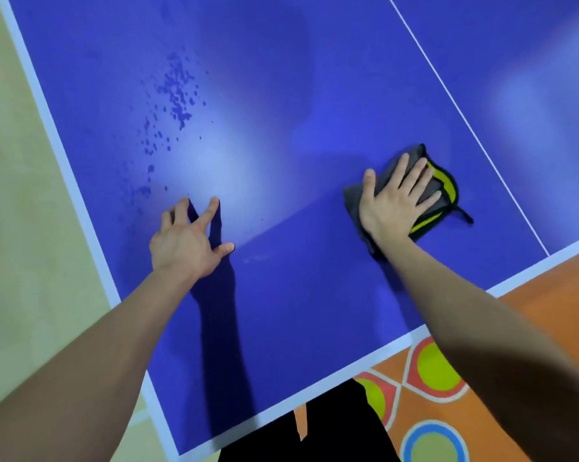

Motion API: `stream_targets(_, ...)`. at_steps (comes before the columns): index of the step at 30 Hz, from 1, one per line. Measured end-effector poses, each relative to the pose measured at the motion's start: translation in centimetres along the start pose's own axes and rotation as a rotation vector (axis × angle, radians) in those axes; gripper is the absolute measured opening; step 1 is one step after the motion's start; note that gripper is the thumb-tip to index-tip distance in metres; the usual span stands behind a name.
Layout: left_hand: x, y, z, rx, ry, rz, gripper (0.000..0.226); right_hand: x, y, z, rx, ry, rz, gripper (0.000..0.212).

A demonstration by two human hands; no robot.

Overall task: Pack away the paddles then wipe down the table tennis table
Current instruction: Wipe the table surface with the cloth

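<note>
Head cam: right hand (394, 203) is flat, fingers straight and spread, pressing a grey cloth with yellow trim (444, 194) onto the blue tabletop (281, 95) around 3 o'clock. Left hand (188, 240) at 8 o'clock, fingers splayed, tips on the tabletop, holding nothing. Wet droplets (176, 91) sit at 10 o'clock.

Left hand (188, 243) splayed, seemingly on fingertips; right hand (393, 203) flat, fingers straight.
</note>
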State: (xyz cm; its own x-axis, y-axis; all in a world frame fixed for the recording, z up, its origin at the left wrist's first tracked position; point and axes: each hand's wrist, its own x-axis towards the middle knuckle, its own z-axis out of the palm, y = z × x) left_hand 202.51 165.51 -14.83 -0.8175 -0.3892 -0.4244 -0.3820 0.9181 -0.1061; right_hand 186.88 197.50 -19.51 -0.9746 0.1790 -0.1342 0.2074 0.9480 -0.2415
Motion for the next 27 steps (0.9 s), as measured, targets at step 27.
stream_targets(27,0.7,-0.2,-0.1,0.082,-0.047,0.015,0.102,3.6,4.4,-1.8,-0.138,-0.045,-0.193,0.104)
